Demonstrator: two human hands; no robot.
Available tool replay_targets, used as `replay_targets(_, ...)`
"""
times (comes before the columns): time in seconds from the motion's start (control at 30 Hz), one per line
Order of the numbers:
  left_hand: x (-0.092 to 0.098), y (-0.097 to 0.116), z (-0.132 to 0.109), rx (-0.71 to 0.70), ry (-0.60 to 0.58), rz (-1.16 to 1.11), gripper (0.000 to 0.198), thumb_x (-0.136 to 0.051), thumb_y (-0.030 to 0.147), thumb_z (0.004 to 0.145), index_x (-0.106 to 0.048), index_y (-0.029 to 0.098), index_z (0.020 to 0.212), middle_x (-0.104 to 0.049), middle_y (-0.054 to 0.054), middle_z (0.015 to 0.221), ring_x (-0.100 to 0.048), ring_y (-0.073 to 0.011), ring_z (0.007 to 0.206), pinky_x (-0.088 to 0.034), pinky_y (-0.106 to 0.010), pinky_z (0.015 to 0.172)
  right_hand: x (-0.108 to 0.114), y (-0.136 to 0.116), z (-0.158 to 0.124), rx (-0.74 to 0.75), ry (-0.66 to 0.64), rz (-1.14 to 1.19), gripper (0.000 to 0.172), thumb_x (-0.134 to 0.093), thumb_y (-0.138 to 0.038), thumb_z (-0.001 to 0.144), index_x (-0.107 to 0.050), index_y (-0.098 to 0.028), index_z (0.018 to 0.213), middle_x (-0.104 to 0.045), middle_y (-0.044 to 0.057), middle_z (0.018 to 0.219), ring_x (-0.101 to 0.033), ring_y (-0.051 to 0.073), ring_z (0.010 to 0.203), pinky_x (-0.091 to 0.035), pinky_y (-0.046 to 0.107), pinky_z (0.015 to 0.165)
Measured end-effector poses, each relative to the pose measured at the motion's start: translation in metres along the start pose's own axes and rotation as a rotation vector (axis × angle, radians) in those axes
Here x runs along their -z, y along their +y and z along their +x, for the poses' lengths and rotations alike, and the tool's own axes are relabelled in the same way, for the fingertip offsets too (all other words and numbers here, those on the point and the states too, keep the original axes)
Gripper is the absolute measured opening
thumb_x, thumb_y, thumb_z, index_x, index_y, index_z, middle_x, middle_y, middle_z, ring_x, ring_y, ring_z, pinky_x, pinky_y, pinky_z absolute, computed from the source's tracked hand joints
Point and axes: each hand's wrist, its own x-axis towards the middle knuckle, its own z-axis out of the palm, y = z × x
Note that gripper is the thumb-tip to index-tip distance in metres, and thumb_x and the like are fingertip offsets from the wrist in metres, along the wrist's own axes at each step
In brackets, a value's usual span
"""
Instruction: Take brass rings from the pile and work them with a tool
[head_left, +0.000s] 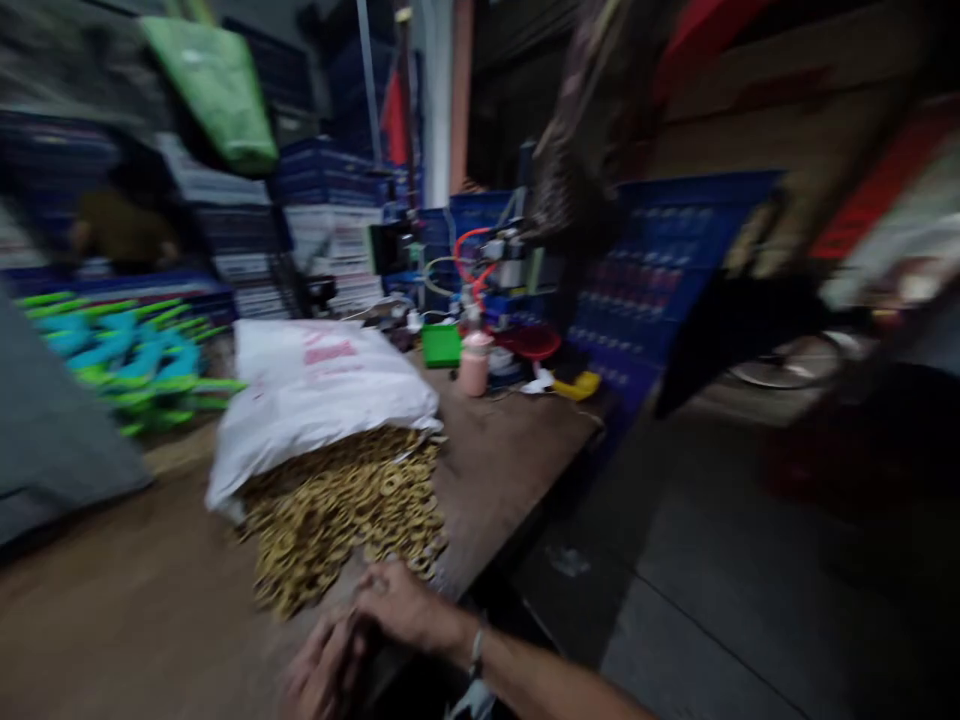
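Note:
A heap of brass-coloured rings point(345, 520) spills from the mouth of a white woven sack point(330, 385) lying on a brown table point(517, 440). At the heap's near edge, my right hand point(401, 603) has its fingers curled in, with a ring on one finger and a bracelet at the wrist. My left hand point(326, 668) is close beside it, lower down, blurred, with its fingers bent and pressed together. The two hands meet or nearly meet at the fingers. Anything held between them is too small or hidden to make out.
Behind the sack stand a pink bottle point(474, 365), a green tray point(441, 345), a red dish point(532, 342) and a small machine with hoses point(510, 260). Cyan and lime parts point(127, 355) are piled at left. The table's right edge drops to a grey floor point(675, 610).

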Motion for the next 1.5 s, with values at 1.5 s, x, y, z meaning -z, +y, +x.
replay_targets(1.5,0.006,0.013,-0.039,0.235,-0.168,-0.673,0.028,-0.063,0.041,0.067,-0.058,0.014,0.072,-0.061,-0.004,0.068,-0.043,-0.0060,0.046,-0.028,-0.016,0.037,0.041,0.012,0.047,0.052,0.247,-1.070,0.025,-0.039,-0.014,0.077,-0.047,-0.018,0.100,-0.057,0.007,0.092,-0.051,0.017,0.079,-0.029,0.027,0.066)
